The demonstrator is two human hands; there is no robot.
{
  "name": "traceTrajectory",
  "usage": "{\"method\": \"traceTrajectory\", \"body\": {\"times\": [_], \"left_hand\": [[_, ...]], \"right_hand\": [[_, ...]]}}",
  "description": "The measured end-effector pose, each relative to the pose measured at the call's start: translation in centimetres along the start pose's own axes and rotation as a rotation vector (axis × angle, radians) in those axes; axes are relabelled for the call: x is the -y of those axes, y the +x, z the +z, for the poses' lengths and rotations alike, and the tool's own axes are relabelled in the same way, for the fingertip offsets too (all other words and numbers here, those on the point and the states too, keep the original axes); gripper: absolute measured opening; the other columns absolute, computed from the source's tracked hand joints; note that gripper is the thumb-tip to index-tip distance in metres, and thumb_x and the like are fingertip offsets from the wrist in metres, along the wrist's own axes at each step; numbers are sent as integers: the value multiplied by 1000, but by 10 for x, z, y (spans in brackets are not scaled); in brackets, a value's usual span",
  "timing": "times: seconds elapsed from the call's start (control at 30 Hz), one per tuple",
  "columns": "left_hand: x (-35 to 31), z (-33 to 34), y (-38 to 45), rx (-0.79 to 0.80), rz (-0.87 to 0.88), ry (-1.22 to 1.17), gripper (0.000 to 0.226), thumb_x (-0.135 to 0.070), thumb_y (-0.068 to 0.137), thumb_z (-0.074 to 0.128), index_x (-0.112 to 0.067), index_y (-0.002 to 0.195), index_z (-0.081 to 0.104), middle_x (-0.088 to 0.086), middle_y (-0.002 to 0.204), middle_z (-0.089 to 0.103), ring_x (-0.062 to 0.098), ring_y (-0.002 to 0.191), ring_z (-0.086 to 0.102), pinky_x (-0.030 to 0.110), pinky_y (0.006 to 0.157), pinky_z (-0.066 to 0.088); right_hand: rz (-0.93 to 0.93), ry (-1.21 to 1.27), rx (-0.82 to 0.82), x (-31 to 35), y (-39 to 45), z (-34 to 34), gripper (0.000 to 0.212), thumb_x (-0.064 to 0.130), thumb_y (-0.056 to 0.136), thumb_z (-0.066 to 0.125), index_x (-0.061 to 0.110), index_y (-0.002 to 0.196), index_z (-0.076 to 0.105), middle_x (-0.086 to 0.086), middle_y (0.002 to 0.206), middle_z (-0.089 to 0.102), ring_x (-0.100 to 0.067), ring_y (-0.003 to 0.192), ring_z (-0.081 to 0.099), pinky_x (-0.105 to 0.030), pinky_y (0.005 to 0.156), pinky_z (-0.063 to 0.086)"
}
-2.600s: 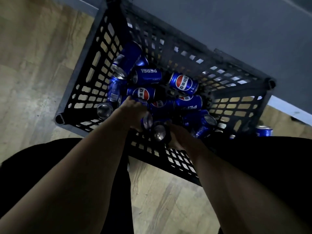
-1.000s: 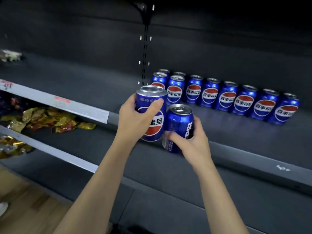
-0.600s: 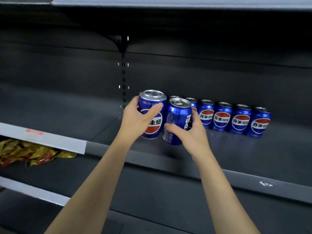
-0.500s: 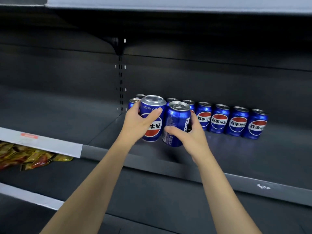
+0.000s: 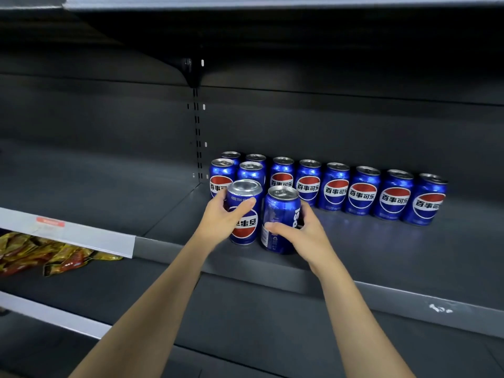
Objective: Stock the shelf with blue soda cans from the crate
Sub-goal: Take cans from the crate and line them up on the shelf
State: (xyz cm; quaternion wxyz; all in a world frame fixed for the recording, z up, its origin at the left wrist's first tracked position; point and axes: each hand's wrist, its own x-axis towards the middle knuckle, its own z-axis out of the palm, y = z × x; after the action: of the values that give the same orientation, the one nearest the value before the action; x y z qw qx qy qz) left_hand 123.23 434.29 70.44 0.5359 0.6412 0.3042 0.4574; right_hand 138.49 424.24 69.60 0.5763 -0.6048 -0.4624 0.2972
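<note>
My left hand [image 5: 222, 218] grips a blue soda can [image 5: 245, 226] upright, with its red-and-white logo facing me. Right beside it my right hand [image 5: 298, 236] grips a second blue can [image 5: 281, 211], also upright. Both cans sit low over the front part of the dark grey shelf [image 5: 381, 249]; whether they touch it I cannot tell. Behind them a row of several blue cans [image 5: 362, 190] stands along the back wall, with a short second row [image 5: 221, 178] in front of it at the left end. The crate is out of view.
A slotted upright and bracket [image 5: 197, 126] divide the back wall just left of the cans. To the lower left a lighter shelf edge with a red label [image 5: 50, 222] overhangs yellow and red snack packets [image 5: 54, 257]. Another shelf [image 5: 272, 1] runs overhead.
Both hands lifted a can each out of the crate and carried them up to the shelf. In the last half second the two cans have sunk lower, toward the shelf surface.
</note>
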Motion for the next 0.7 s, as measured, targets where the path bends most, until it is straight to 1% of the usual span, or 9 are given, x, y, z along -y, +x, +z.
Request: {"method": "traceTrajectory", "body": {"times": [0.13, 0.2, 0.3, 0.4, 0.5, 0.57, 0.63, 0.67, 0.7], "left_hand": [[3, -1, 2, 52, 3, 18, 30, -23, 82, 70, -38, 105, 56, -10, 109, 67, 8, 102, 64, 34, 93, 51], [3, -3, 4, 82, 8, 72, 32, -26, 82, 71, -37, 107, 55, -12, 111, 66, 7, 106, 62, 37, 98, 48], [4, -6, 4, 86, 26, 202, 46, -35, 78, 74, -33, 117, 51, -11, 116, 63, 7, 109, 60, 38, 100, 47], [3, -6, -4, 75, 111, 352, 68, -45, 72, 75, -24, 130, 45, -9, 126, 56, 7, 114, 55, 36, 100, 47], [4, -5, -15, 24, 166, 440, 92, -56, 67, 73, -20, 142, 34, -8, 138, 43, 11, 127, 43, 39, 106, 40], [3, -1, -21, -20, 177, 479, 103, -63, 65, 70, -18, 147, 24, -6, 148, 32, 14, 137, 30, 40, 112, 32], [-3, 7, -29, -74, 214, 541, 106, -54, 72, 71, -15, 151, 13, -3, 156, 15, 16, 144, 12, 34, 117, 17], [-8, 12, -34, -114, 257, 577, 104, -51, 73, 71, -14, 150, 11, -1, 157, 11, 16, 144, 6, 32, 115, 14], [-13, 16, -39, -162, 319, 603, 101, -49, 74, 70, -13, 150, 14, 1, 156, 13, 17, 143, 6, 31, 114, 14]], "right_hand": [[16, -4, 53, 2, 2, -4, 61, 27, 67, 84, 40, 116, 52, 18, 109, 67, -4, 105, 62, -28, 89, 49], [20, 7, 55, 1, 1, -5, 62, 27, 66, 84, 39, 118, 52, 17, 109, 68, -6, 106, 63, -32, 93, 50], [17, 33, 24, -1, -2, -4, 61, 25, 65, 85, 35, 117, 54, 14, 109, 69, -8, 104, 64, -39, 95, 50], [15, 52, 5, 1, -6, -5, 59, 19, 68, 83, 31, 118, 53, 13, 106, 70, -7, 100, 66, -37, 94, 51], [8, 23, -4, 4, -10, -8, 58, 17, 69, 82, 32, 117, 53, 13, 105, 70, -7, 100, 65, -34, 93, 51], [-9, -4, -27, 5, -13, -9, 58, 18, 68, 83, 34, 115, 52, 14, 104, 69, -5, 99, 65, -31, 91, 51], [-32, -38, -66, 6, -18, -8, 61, 19, 67, 84, 35, 115, 51, 18, 103, 67, -1, 98, 62, -26, 88, 50], [-45, -48, -85, 7, -20, -7, 62, 20, 67, 84, 36, 116, 50, 19, 103, 66, 1, 98, 61, -24, 87, 49], [-59, -57, -103, 7, -22, -7, 63, 20, 66, 84, 35, 117, 49, 19, 104, 65, 2, 97, 61, -23, 86, 48]]}}
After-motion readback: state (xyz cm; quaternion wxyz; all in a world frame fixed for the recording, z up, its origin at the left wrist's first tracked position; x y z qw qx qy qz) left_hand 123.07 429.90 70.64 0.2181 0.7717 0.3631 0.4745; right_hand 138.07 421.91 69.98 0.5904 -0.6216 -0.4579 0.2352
